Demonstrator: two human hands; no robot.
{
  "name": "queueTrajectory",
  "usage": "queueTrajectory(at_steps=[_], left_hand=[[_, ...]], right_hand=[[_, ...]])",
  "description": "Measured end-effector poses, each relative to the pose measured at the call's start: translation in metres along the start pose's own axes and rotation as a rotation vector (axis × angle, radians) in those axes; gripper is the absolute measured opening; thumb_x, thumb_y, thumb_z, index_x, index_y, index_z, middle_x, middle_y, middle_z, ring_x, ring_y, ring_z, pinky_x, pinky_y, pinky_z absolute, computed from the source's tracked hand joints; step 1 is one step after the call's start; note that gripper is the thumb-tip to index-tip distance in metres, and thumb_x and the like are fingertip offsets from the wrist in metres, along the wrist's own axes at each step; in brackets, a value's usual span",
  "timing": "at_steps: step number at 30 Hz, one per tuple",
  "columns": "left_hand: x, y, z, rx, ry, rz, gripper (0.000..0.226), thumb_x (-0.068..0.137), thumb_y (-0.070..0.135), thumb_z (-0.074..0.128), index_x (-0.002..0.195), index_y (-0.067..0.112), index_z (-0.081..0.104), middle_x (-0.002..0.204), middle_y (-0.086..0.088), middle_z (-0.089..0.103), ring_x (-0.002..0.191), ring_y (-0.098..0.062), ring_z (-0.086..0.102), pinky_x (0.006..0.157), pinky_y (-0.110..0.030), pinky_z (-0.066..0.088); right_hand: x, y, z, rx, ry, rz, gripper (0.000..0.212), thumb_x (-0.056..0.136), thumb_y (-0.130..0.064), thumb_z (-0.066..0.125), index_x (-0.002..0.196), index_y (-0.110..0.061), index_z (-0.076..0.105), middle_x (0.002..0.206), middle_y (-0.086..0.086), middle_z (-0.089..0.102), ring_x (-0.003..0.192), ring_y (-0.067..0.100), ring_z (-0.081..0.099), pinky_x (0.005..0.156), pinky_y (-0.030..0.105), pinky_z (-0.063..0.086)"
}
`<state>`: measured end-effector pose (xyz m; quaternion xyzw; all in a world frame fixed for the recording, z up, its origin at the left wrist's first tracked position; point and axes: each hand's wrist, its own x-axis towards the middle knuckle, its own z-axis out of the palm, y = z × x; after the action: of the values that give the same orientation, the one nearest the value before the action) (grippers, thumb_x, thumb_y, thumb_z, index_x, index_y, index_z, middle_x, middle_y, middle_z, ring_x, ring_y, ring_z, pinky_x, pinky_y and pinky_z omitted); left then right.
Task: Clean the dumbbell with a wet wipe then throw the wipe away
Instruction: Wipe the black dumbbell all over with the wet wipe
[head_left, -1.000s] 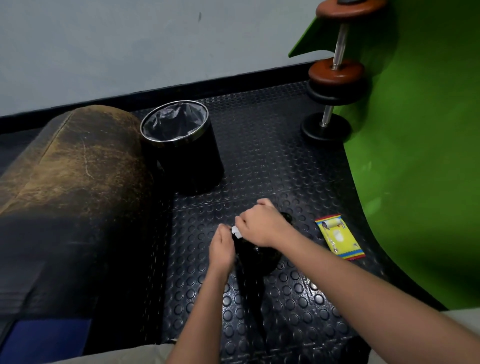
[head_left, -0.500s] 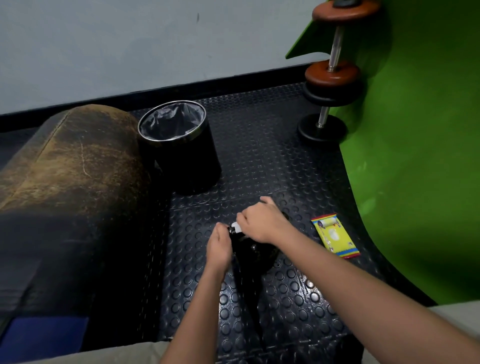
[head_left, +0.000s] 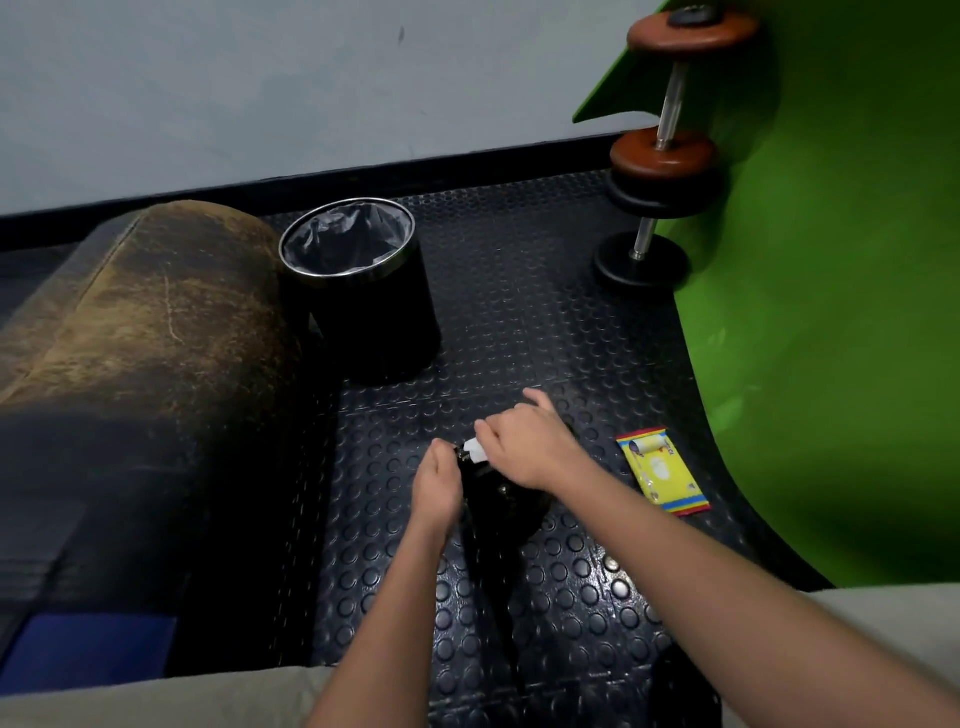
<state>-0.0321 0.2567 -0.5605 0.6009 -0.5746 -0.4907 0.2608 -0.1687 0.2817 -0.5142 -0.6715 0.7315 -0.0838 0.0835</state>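
Hands met over a black dumbbell (head_left: 501, 506) that lay on the studded floor mat (head_left: 519, 322), low in the middle of the view. The right hand (head_left: 524, 449) rested on top of the dumbbell, fingers curled, pressing a small white wipe (head_left: 475, 449) against its upper end; only a corner of the wipe showed past the knuckles. The left hand (head_left: 436, 486) sat against the dumbbell's left side, fingers curled in against it as if steadying it, though how firmly it gripped could not be told, since the fingers were hidden behind the hand.

A yellow wipe packet (head_left: 661, 477) lay flat on the mat just right of the hands, near the edge of a green sheet (head_left: 831, 312). A black bin (head_left: 363, 291) with a dark liner and a metal rim stood on the mat beyond the hands, well apart from them, beside a worn brown cushion (head_left: 150, 312). A second dumbbell (head_left: 665, 156) with brown and black plates stood upright at the far right, against the green sheet.
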Motion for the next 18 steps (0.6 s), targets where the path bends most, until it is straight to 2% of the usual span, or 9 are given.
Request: queueTrajectory(at_steps=[5,9,13,16,18], left_hand=[[-0.003,0.001,0.000,0.008,-0.006,-0.001,0.038,0.104,0.035,0.022,0.079,0.016,0.044,0.078,-0.003,0.049,0.074,-0.016,0.045,0.068,-0.034,0.039],[-0.003,0.000,-0.001,0.029,-0.002,0.024,0.038,0.105,0.033,0.022,0.079,0.014,0.043,0.079,-0.003,0.047,0.075,-0.016,0.043,0.067,-0.034,0.037],[0.002,0.001,0.000,0.035,0.015,0.000,0.037,0.105,0.029,0.025,0.078,0.013,0.043,0.078,-0.002,0.048,0.074,-0.015,0.042,0.064,-0.032,0.037],[0.003,0.001,0.001,0.035,0.013,0.007,0.036,0.105,0.025,0.026,0.084,0.009,0.050,0.082,-0.003,0.055,0.079,-0.017,0.047,0.066,-0.031,0.038],[0.002,0.001,0.001,0.030,0.012,0.004,0.039,0.105,0.027,0.025,0.087,0.007,0.053,0.083,-0.002,0.056,0.079,-0.017,0.049,0.069,-0.033,0.039]], right_hand=[[0.000,0.027,-0.005,0.046,-0.042,0.085,0.058,0.101,-0.034,0.021,0.054,-0.018,0.050,0.054,-0.002,0.056,0.065,0.014,0.055,0.118,0.041,0.014],[0.007,0.016,-0.004,0.027,-0.078,0.157,0.055,0.097,-0.032,0.022,0.054,-0.017,0.052,0.059,-0.001,0.058,0.073,0.019,0.060,0.117,0.043,0.016],[0.013,-0.014,0.000,0.027,-0.079,0.037,0.050,0.098,-0.032,0.024,0.062,-0.016,0.055,0.074,0.002,0.067,0.083,0.021,0.062,0.115,0.043,0.020],[0.009,-0.015,0.005,-0.028,-0.023,-0.050,0.054,0.100,-0.034,0.023,0.064,-0.018,0.060,0.068,-0.001,0.067,0.079,0.019,0.063,0.116,0.042,0.020],[0.003,-0.001,0.011,-0.026,0.085,-0.082,0.055,0.101,-0.037,0.023,0.061,-0.021,0.058,0.063,-0.003,0.066,0.079,0.019,0.062,0.116,0.039,0.021]])
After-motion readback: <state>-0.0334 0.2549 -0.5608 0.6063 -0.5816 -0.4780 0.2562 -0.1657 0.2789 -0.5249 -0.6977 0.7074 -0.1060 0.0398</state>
